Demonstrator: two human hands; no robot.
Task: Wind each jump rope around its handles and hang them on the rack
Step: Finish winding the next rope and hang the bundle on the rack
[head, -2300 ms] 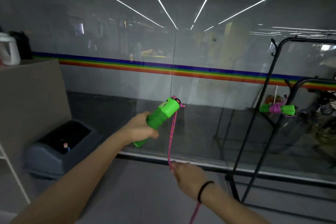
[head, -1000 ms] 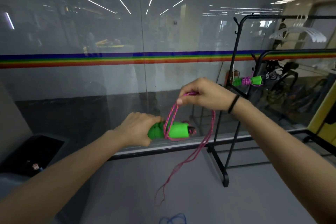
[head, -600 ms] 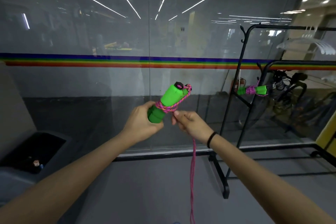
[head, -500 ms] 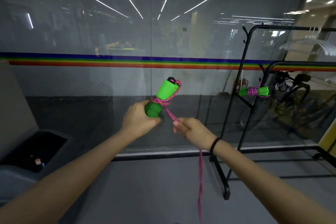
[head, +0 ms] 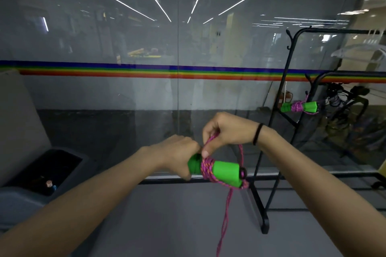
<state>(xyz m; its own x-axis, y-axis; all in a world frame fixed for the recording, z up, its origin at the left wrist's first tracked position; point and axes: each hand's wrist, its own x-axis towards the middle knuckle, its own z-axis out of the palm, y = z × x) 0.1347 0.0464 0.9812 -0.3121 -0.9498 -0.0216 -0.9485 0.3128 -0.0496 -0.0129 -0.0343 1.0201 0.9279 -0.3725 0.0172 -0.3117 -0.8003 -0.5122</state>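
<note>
My left hand (head: pixel 177 153) grips the near end of the green jump rope handles (head: pixel 224 173), which lie roughly level and point right. Several turns of pink rope (head: pixel 207 170) circle the handles beside that hand. My right hand (head: pixel 226 131) is just above them and pinches the pink rope between thumb and fingers. The loose rest of the rope (head: pixel 225 215) hangs down toward the floor. A second jump rope (head: pixel 299 107), green handles wrapped in pink rope, hangs on the black rack (head: pixel 277 98) at the right.
A glass wall with a rainbow stripe (head: pixel 146 72) runs straight ahead. A grey bin (head: pixel 41 175) with a dark opening sits low on the left beside a beige cabinet. The rack's black foot (head: pixel 264 228) rests on the grey floor at the right. White hangers (head: pixel 359 50) hang at the rack's top.
The handles have swung from pointing up to lying level. My right hand has risen from below the handles to above them, carrying the rope around, and more turns now wrap the handles.
</note>
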